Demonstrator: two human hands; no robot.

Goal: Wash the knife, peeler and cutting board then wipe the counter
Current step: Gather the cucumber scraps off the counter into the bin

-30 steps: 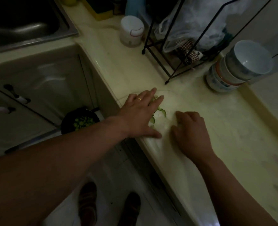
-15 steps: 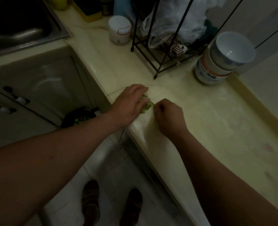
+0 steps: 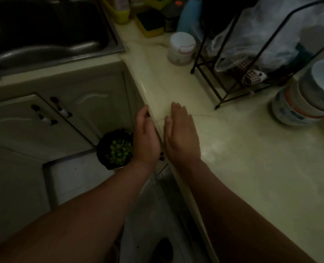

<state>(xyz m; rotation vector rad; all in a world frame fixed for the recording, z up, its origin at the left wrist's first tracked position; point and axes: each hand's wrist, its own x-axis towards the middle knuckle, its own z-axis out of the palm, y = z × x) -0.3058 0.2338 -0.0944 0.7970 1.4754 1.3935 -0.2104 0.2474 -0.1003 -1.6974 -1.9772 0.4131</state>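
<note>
Scraps have left the counter [image 3: 252, 168], readying it for wiping. Right hand [image 3: 182, 135] lies flat, left hand [image 3: 146, 137] cupped loosely at the edge.

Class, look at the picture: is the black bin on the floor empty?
No, the bin holds green scraps.

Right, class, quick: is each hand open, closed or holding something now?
Left hand: open, loosely cupped beside the counter edge, nothing visible in it.
Right hand: open, fingers straight, palm down over the counter.
</note>
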